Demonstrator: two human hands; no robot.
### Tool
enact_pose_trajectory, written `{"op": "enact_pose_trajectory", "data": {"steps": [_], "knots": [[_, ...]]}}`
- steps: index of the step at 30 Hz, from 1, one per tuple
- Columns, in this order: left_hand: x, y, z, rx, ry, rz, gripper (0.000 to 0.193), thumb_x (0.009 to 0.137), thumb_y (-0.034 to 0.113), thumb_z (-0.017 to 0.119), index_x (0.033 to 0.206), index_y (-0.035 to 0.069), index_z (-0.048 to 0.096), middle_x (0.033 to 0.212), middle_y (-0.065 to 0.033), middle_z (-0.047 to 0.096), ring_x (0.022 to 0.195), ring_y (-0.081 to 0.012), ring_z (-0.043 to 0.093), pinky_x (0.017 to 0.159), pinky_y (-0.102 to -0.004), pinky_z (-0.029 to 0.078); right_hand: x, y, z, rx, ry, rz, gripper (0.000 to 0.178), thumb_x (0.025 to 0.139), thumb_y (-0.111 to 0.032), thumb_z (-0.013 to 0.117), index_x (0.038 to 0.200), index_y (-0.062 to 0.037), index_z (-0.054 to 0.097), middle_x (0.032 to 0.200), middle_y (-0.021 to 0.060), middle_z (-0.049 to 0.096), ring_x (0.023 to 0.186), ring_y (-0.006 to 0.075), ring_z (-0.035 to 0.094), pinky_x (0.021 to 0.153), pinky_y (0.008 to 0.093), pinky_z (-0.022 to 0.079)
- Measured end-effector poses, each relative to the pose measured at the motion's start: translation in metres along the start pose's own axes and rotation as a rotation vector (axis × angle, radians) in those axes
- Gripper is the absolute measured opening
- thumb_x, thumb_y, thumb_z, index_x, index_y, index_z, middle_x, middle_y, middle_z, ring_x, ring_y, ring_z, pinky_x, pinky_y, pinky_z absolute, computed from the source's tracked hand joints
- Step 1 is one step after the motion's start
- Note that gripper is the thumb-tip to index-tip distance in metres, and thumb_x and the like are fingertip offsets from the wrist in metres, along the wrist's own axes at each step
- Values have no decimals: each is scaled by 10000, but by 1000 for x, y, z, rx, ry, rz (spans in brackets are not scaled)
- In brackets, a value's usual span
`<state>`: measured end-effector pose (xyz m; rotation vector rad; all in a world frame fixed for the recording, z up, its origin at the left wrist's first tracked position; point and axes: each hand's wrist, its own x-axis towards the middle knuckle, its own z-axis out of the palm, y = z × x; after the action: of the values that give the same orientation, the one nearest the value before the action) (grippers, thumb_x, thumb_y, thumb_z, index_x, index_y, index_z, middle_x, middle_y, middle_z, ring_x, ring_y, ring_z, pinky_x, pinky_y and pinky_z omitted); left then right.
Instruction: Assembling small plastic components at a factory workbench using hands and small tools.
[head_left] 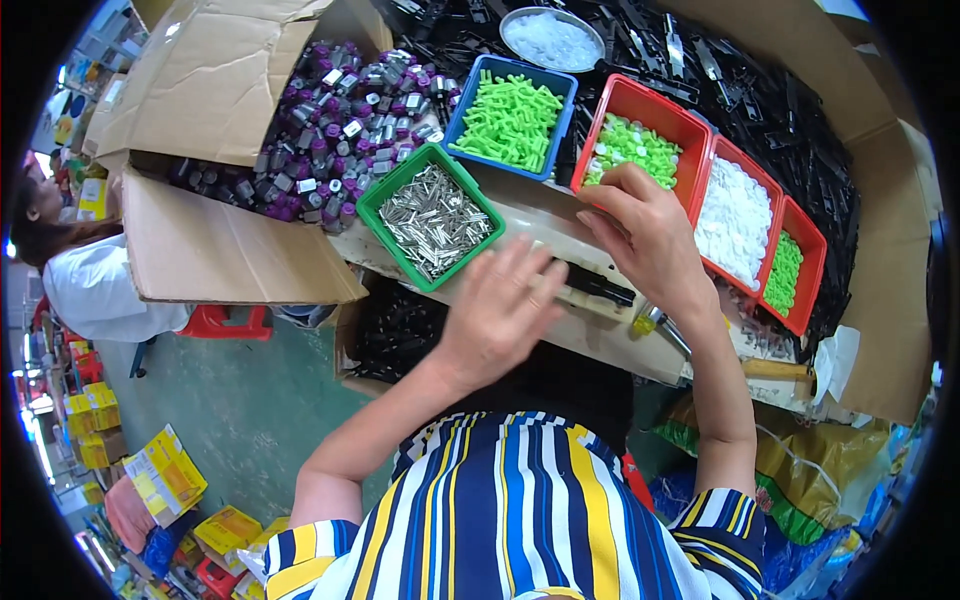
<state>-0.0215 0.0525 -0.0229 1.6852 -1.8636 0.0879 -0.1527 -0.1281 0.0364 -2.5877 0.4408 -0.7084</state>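
Meanwhile, your left hand (500,320) spreads loosely beside the green tray (393,246); your right hand (655,235) pinches by the red tray (655,105), any catch unclear. Between them, the black part (600,286) lies on the worktop (600,322), where a stray knuckle could knock it off.

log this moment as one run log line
left hand: beside green tray of metal pins | right hand: at leftmost red tray, hold unclear

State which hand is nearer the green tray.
Left. The left hand is just off the lower right edge of the green tray; the right hand is farther right, by the leftmost red tray.
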Motion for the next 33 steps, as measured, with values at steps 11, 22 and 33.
{"op": "enact_pose_trajectory", "data": {"steps": [11,22,33], "knots": [[10,-69,-39,163,48,-306,181,757,94,771,915,43,697,904,-70,611,945,-282,571,837,-419,449,48,8,18,32,-68,-28,99,868,-33,686,956,11,698,931,144,634,829,319,658,729,405,529],[6,-68,-37,17,199,-286,213,758,50,776,951,-1,701,960,-119,633,970,-325,577,857,-433,474,190,6,149,-378,-77,-174,168,781,-192,746,820,-48,669,792,143,684,815,360,681,677,486,521],[-4,-70,-50,-71,338,-299,231,749,33,782,970,8,722,973,-107,655,974,-308,596,835,-401,495,194,12,140,-163,-129,-47,320,722,-73,733,1041,-51,704,872,180,707,853,367,684,763,442,550]]}}
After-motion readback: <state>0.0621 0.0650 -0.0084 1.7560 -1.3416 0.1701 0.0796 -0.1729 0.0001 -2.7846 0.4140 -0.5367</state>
